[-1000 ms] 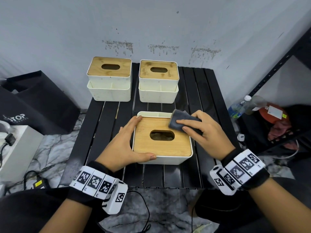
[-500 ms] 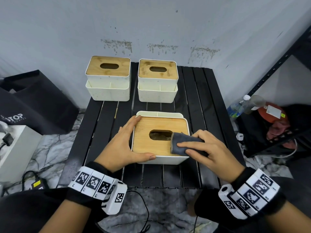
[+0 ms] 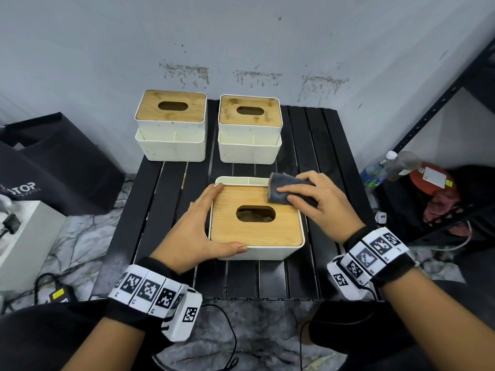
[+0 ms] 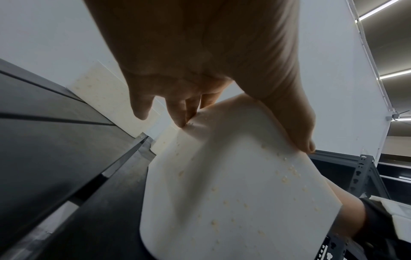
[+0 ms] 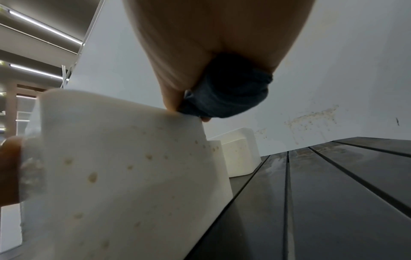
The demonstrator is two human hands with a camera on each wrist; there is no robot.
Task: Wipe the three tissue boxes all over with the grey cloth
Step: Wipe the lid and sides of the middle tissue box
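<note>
Three white tissue boxes with bamboo lids stand on a black slatted table (image 3: 166, 183). The near box (image 3: 257, 226) is between my hands. My left hand (image 3: 195, 228) grips its left side, fingers along the edge and thumb on the front (image 4: 307, 147). My right hand (image 3: 316, 202) holds the folded grey cloth (image 3: 284, 188) and presses it on the lid's far right corner; the cloth (image 5: 224, 98) sits at the box's top edge. The two other boxes, one at far left (image 3: 171, 124) and one at far middle (image 3: 250, 127), stand untouched by the wall.
A black bag (image 3: 53, 167) and a white box (image 3: 24, 236) sit on the floor at left. A dark metal shelf (image 3: 439, 108) with bottles (image 3: 380, 164) and a red item stands at right. Cables trail on the marble floor below the table's front edge.
My right hand swept the cloth from the lid's far right corner down to its near right edge, then back up to the far right corner. The left hand and box stayed put.
</note>
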